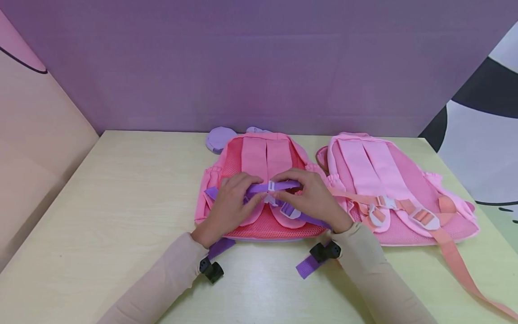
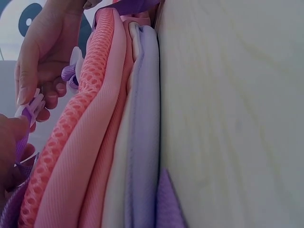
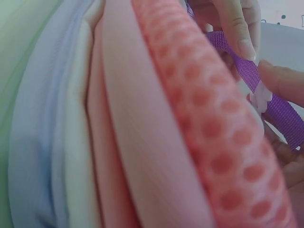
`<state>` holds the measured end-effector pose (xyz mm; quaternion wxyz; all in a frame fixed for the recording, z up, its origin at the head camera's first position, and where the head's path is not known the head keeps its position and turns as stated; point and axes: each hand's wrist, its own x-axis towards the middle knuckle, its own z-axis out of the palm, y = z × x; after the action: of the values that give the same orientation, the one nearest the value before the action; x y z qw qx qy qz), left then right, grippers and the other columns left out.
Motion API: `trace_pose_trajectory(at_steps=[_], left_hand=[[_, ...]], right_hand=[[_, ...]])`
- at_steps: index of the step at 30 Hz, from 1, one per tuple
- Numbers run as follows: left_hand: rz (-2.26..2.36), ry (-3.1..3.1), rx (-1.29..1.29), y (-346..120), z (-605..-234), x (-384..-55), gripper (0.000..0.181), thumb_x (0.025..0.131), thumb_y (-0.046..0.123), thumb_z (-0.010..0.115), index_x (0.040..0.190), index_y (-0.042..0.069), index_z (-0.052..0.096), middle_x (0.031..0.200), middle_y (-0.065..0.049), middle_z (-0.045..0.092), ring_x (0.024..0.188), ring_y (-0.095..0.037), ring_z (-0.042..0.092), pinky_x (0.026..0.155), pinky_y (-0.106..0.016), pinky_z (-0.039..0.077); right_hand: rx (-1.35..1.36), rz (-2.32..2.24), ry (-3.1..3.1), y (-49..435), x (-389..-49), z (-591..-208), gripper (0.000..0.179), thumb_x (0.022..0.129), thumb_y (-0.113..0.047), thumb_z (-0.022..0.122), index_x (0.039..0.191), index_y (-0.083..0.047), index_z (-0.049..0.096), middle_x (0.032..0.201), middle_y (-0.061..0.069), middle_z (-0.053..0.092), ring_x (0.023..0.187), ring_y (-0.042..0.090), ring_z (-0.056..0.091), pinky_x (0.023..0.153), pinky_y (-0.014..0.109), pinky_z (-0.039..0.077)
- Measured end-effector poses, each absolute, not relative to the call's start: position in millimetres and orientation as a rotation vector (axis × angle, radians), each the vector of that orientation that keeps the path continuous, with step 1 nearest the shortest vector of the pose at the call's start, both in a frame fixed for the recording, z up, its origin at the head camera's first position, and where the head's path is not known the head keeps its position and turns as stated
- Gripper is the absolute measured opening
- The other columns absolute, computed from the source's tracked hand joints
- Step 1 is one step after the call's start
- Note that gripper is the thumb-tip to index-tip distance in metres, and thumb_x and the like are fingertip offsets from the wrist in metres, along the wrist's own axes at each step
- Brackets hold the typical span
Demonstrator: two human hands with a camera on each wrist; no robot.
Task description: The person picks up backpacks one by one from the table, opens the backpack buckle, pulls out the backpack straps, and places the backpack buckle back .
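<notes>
A coral-pink backpack [image 1: 259, 229] lies back side up, its shoulder straps facing me. Over its middle, both hands hold a purple webbing strap [image 1: 288, 185] with a small white plastic buckle [image 1: 271, 185]. My left hand [image 1: 230, 200] pinches the strap just left of the buckle. My right hand [image 1: 317, 198] pinches the buckle at its right side; its thumb lies against the white plastic in the right wrist view. Below hangs a white strap adjuster [image 1: 292, 213] on purple webbing. Fingers partly hide the buckle, so whether its halves are joined cannot be told.
To the right lies a lighter pink backpack [image 1: 404, 180] with orange straps, one orange strap end [image 1: 465, 274] trailing to the table's front. A round lilac pouch [image 1: 220, 138] sits behind the coral backpack. A purple panel [image 1: 259, 67] stands behind the pale wooden table [image 1: 121, 202].
</notes>
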<state>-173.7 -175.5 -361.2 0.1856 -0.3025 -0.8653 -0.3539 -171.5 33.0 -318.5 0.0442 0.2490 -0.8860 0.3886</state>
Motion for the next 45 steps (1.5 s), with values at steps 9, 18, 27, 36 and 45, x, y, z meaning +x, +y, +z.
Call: trace_pose_trajectory(at_steps=[9,18,27,36,45], left_hand=[[-1.033,-2.439,-0.845,-176.2,-361.9,-174.6,0.029,0.084,0.019,0.072,0.109,0.008,0.061,0.1,-0.005,0.064,0.096,-0.019,0.06,0.084,-0.037,0.037],[-1.035,-2.434,-0.84,-176.7,-359.7,-174.4,0.028,0.084,0.018,0.072,0.108,0.007,0.061,0.098,-0.005,0.064,0.092,-0.019,0.059,0.084,-0.038,0.037],[-1.016,-2.414,-0.807,-176.4,-360.4,-174.9,0.028,0.083,0.017,0.073,0.107,0.007,0.062,0.1,-0.006,0.065,0.094,-0.02,0.06,0.084,-0.039,0.037],[-1.002,-2.432,-0.825,-176.5,-359.3,-173.2,0.035,0.083,0.022,0.072,0.114,0.008,0.063,0.106,-0.006,0.066,0.098,-0.02,0.061,0.085,-0.039,0.038],[-1.014,-2.402,-0.849,-174.9,-359.0,-172.1,0.036,0.082,0.027,0.074,0.111,0.008,0.065,0.105,-0.005,0.067,0.101,-0.02,0.06,0.085,-0.039,0.038]], right_hand=[[0.811,1.153,-2.672,35.0,-171.2,-315.6,0.029,0.079,-0.013,0.077,0.106,-0.009,0.07,0.093,0.003,0.069,0.076,0.014,0.056,0.067,0.026,0.05],[0.814,1.156,-2.674,37.5,-172.9,-315.5,0.028,0.078,-0.014,0.078,0.106,-0.01,0.07,0.09,0.002,0.068,0.071,0.015,0.054,0.062,0.022,0.046],[0.824,1.185,-2.658,38.6,-173.5,-314.8,0.03,0.079,-0.01,0.076,0.107,-0.007,0.069,0.094,0.006,0.069,0.074,0.015,0.057,0.067,0.023,0.051],[0.825,1.165,-2.666,35.6,-171.9,-315.7,0.028,0.08,-0.013,0.076,0.107,-0.01,0.07,0.091,0.002,0.067,0.073,0.015,0.052,0.063,0.023,0.045],[0.83,1.155,-2.689,31.7,-169.6,-316.3,0.028,0.08,-0.012,0.076,0.107,-0.01,0.069,0.096,0.003,0.068,0.077,0.015,0.055,0.068,0.026,0.05]])
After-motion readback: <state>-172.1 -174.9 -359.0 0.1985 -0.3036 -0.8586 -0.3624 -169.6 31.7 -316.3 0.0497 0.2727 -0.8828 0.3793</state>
